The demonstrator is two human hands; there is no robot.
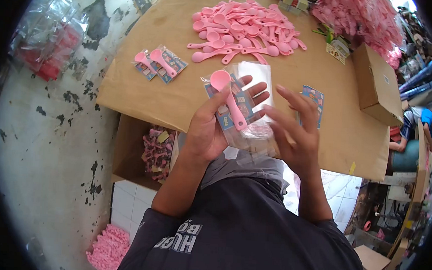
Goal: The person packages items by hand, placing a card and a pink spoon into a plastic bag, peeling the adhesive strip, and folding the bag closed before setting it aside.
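Observation:
My left hand [209, 120] holds a pink measuring spoon [233, 106] together with a blue printed card [244, 100] and a clear plastic bag [248, 144]. The thumb presses on the spoon's neck and the fingers spread behind the card. Just to the right, my right hand [297, 127] is raised with its fingers apart and slightly blurred, gripping nothing that I can see. Beneath both hands lies a stack of clear plastic bags [258, 73]. Partly behind my right hand is a small pile of blue cards [314, 95].
A heap of pink spoons [246, 29] covers the table's far middle. Two bagged spoons [163, 64] lie at left. A cardboard box [377, 85] stands at right. Below the table edge is an open carton [132, 150] with packed spoons. Another person [412, 125] sits far right.

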